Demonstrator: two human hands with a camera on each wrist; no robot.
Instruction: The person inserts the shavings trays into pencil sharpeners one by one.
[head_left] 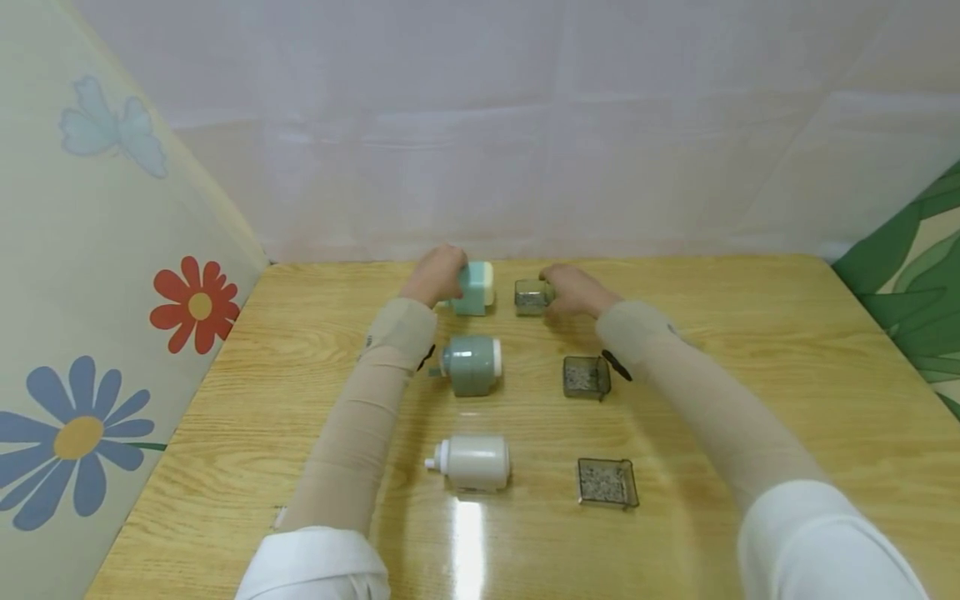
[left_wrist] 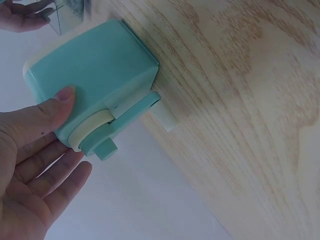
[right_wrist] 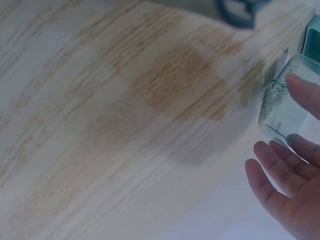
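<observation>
At the far side of the table, my left hand [head_left: 437,275] holds a mint-green hand-crank pencil sharpener [head_left: 472,288] that has a cream end. In the left wrist view the thumb presses the side of this sharpener [left_wrist: 95,65], with the other fingers beneath, near its crank [left_wrist: 122,122]. Just to the right, my right hand [head_left: 577,290] grips a small clear shavings drawer [head_left: 531,297] between thumb and fingers. Grey specks like shavings show inside this drawer [right_wrist: 285,100] in the right wrist view. The drawer and sharpener stand apart.
A grey-green crank sharpener [head_left: 472,367] and a cream-white one [head_left: 477,462] lie nearer me in a column. Two smoky clear drawers with grey bits, one behind [head_left: 587,378] and one in front [head_left: 607,483], sit to their right. A wall closes the table's far edge.
</observation>
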